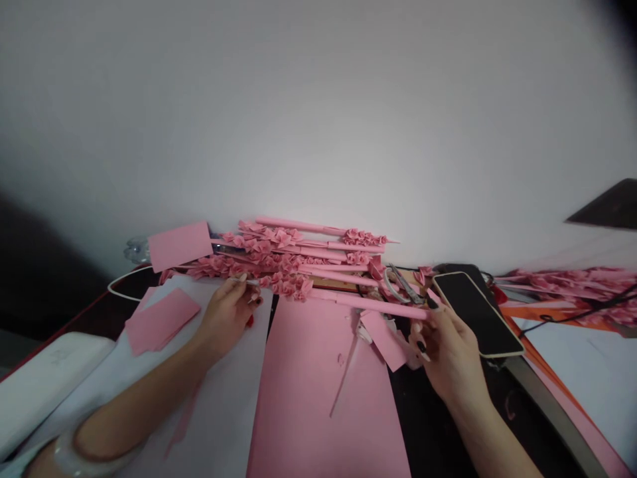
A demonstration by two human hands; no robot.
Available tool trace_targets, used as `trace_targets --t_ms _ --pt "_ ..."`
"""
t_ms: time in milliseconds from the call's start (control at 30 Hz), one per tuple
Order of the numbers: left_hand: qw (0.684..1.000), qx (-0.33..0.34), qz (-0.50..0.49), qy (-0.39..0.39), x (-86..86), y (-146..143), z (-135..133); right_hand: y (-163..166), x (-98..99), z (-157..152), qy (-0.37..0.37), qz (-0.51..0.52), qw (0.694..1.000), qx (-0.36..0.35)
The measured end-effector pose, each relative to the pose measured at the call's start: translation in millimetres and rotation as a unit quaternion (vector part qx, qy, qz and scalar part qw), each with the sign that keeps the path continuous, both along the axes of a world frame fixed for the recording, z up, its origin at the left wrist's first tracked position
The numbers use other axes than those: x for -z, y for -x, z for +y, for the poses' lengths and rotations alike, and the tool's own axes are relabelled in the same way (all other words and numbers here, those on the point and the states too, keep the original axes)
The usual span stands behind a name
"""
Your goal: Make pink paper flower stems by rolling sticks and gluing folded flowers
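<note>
One pink flower stem [343, 298], paper by the look of it, was held crosswise near the far side of the bench [428, 425], blooms to the left, plain tube to the right.

Far left: a white box-like object [50, 382], then a loose white cable [119, 289]. A pink card [180, 245] stood tilted behind a short stack of pink slips [162, 322]; the stack lay on white paper [219, 411].

Left hand [226, 309] came next, over the white paper. Its grip pinched at the stem's thin end, just beside the blooms; the exact contact was too small to tell. Behind lay a row of similar flowered stems [293, 249].

Centre: a large pink sheet [323, 405] with a thin strip [343, 378] resting on it. Small pink pieces [385, 342] overlapped its right edge; scissors [405, 287] lay just behind the tube's end.

Right hand [448, 352]: grip closed, fingertips pinching the plain end. Beyond it, a phone [478, 312], screen dark, then more pink flowers [572, 285] at far right.

Step in hand, as judged: handling the stem by both ends. Next move seemed to call for a light, level hold, blooms kept uncrushed and the tube clear of the scissors.
</note>
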State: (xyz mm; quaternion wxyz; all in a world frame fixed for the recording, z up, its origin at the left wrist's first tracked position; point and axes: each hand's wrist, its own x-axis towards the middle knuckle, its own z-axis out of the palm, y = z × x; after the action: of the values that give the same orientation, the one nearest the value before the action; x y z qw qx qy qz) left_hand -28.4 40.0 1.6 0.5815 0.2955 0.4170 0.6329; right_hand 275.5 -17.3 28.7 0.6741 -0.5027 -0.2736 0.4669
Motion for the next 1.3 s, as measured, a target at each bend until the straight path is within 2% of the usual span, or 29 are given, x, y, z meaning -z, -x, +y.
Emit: trace_targets --t_ms 67,133,200,233,367,433,533,567,600,633,700,733,867,1100,1200,1300 --pt "1.000 -0.008 0.007 -0.006 1.0 1.3 2.4 -4.9 -4.6 0.5 0.033 -0.072 0.991 -0.103" --pt "1.000 -0.018 0.022 -0.009 1.4 2.5 4.2 -8.6 -13.1 2.6 0.077 -0.148 0.961 -0.220" --pt "0.999 -0.024 0.040 -0.013 1.5 3.5 5.3 -12.3 -24.0 8.1 0.113 -0.212 0.924 -0.298" --pt "0.998 -0.023 0.048 -0.015 1.6 4.0 5.5 -14.6 -29.4 12.6 0.112 -0.229 0.916 -0.309" --pt "0.995 -0.013 0.091 -0.027 2.5 5.0 3.6 -28.4 -47.2 39.8 0.055 -0.272 0.928 -0.250" --pt "0.993 -0.012 0.110 -0.038 2.8 4.7 0.8 -35.7 -54.2 56.4 0.005 -0.311 0.924 -0.222" --pt "0.991 0.003 0.133 -0.034 2.7 2.8 -4.3 -41.1 -60.6 80.8 -0.071 -0.396 0.896 -0.187" --pt "0.989 0.009 0.146 -0.030 2.7 2.0 -5.9 -40.9 -60.5 88.3 -0.088 -0.433 0.879 -0.180" --pt "0.987 0.012 0.158 -0.029 2.8 1.3 -7.1 -39.6 -58.9 95.4 -0.109 -0.487 0.849 -0.174" --pt "0.985 0.013 0.168 -0.030 2.9 0.7 -8.1 -37.7 -55.6 101.9 -0.133 -0.545 0.808 -0.178" --pt "0.983 0.013 0.178 -0.037 3.2 0.2 -9.0 -32.5 -45.3 112.6 -0.169 -0.670 0.704 -0.163" --pt "0.983 0.014 0.180 -0.040 3.3 0.2 -9.2 -29.9 -39.1 116.6 -0.167 -0.692 0.682 -0.168" --pt "0.980 0.031 0.192 -0.035 2.9 1.0 -9.8 -24.4 -20.7 123.6 -0.151 -0.747 0.621 -0.184" --pt "0.977 0.042 0.204 -0.045 5.4 0.9 -10.9 -32.7 -24.2 121.3 -0.134 -0.819 0.530 -0.178" --pt "0.975 0.047 0.212 -0.055 6.7 1.0 -10.9 -31.9 -21.1 120.8 -0.108 -0.842 0.502 -0.164" --pt "0.973 0.052 0.215 -0.063 5.7 1.3 -11.1 -27.1 -15.4 120.1 -0.070 -0.857 0.493 -0.130"
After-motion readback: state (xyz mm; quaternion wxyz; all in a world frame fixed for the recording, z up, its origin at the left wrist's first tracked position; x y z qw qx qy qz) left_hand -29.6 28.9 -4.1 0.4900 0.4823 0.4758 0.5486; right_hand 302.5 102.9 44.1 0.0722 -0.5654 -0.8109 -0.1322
